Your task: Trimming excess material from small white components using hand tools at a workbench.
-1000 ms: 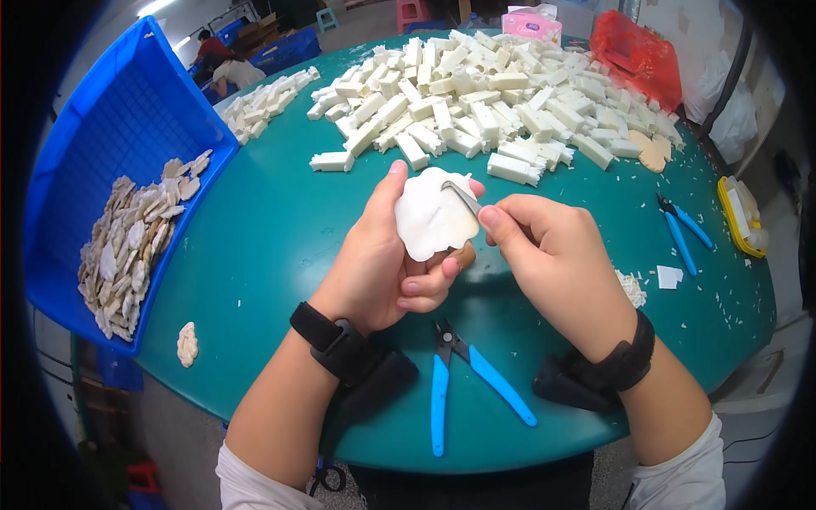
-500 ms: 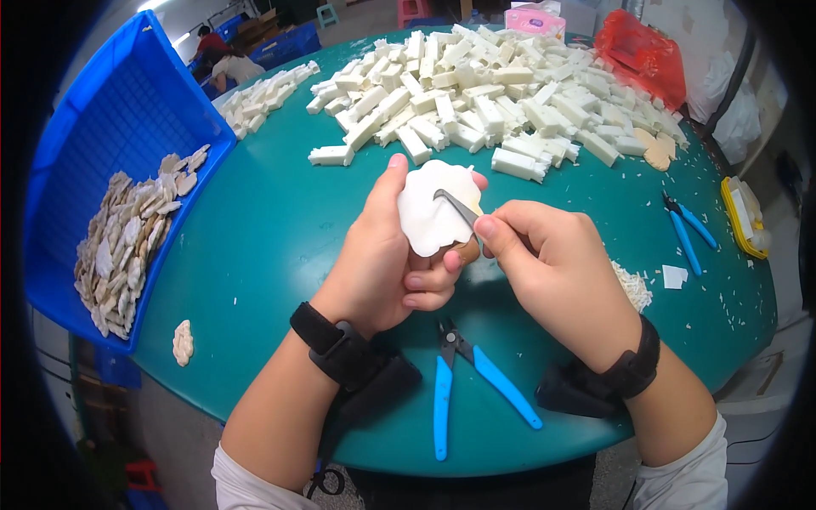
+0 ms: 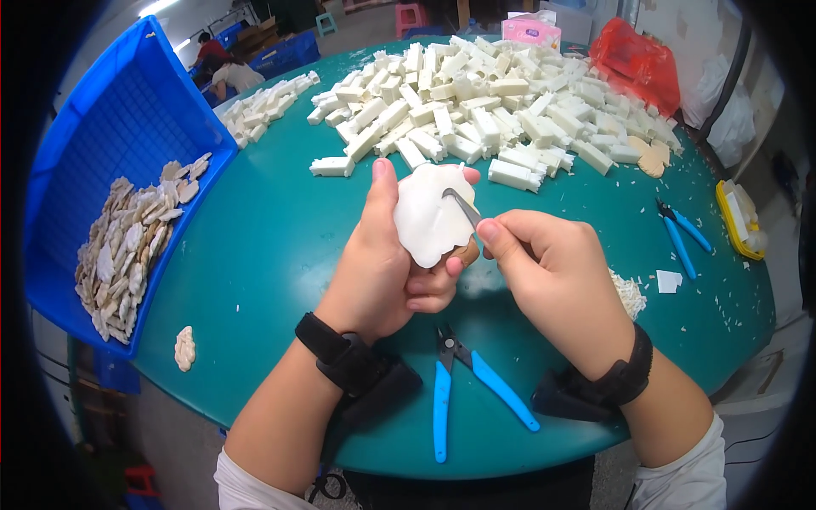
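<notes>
My left hand (image 3: pixel 382 255) is closed around the edge of a flat white piece with a wavy outline (image 3: pixel 429 223), its pale face turned up. Between the thumb and fingers of my right hand (image 3: pixel 548 263) is a pair of curved-tip tweezers (image 3: pixel 461 206), whose bent tip lies against the upper right of that face. Part of the tweezers is hidden in my grip. Below my hands, blue-handled flush cutters (image 3: pixel 450 347) lie on the green table with handles spread. A small cream-coloured lumpy piece (image 3: pixel 184 348) rests near the left edge.
White block-shaped pieces (image 3: pixel 450 102) form a large heap at the back. A blue crate (image 3: pixel 110 110) with flat beige pieces (image 3: pixel 127 242) tilts at left. At right are a second pair of cutters (image 3: pixel 680 236), a yellow tray (image 3: pixel 738 219), a red bag (image 3: pixel 633 64) and white scraps (image 3: pixel 627 295).
The white piece has tilted, showing more of its face. The tweezer tip has shifted slightly right across it. The whole view has moved a little.
</notes>
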A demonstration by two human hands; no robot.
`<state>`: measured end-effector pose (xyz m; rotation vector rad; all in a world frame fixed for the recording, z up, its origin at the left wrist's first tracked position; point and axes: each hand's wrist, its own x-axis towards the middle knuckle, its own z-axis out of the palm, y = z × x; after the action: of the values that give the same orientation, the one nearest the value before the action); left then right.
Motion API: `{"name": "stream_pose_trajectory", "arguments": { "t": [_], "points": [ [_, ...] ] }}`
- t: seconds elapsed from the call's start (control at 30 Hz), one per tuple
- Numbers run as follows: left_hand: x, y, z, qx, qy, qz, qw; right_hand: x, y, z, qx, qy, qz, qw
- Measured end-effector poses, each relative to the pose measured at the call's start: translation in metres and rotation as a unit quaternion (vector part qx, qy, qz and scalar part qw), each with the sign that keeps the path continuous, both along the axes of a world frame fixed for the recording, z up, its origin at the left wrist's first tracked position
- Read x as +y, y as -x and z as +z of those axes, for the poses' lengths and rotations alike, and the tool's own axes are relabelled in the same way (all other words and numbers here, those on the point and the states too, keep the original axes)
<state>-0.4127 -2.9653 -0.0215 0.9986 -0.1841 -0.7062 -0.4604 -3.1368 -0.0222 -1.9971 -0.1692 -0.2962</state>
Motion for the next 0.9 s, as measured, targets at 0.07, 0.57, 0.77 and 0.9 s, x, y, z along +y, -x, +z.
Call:
{"name": "stream_pose_trajectory", "arguments": {
  "t": [0.07, 0.57, 0.77, 0.9],
  "points": [
    [-0.0024, 0.0015, 0.0005, -0.028, -0.032, 0.022, 0.999, 0.0008, 0.001, 0.0025, 0.011, -0.007, 0.004, 1.0],
    [-0.0018, -0.0009, -0.0024, -0.045, 0.005, 0.044, 0.998, -0.0001, 0.0008, -0.001, -0.025, -0.011, -0.008, 1.0],
    [-0.0026, -0.0011, -0.0033, -0.065, 0.008, 0.06, 0.996, 0.0024, 0.0017, -0.0027, -0.035, -0.017, -0.002, 0.999],
    [-0.0037, -0.0006, -0.0028, -0.068, 0.003, 0.065, 0.996, 0.0022, 0.0017, -0.0006, -0.016, -0.015, 0.001, 1.0]
  ]
}}
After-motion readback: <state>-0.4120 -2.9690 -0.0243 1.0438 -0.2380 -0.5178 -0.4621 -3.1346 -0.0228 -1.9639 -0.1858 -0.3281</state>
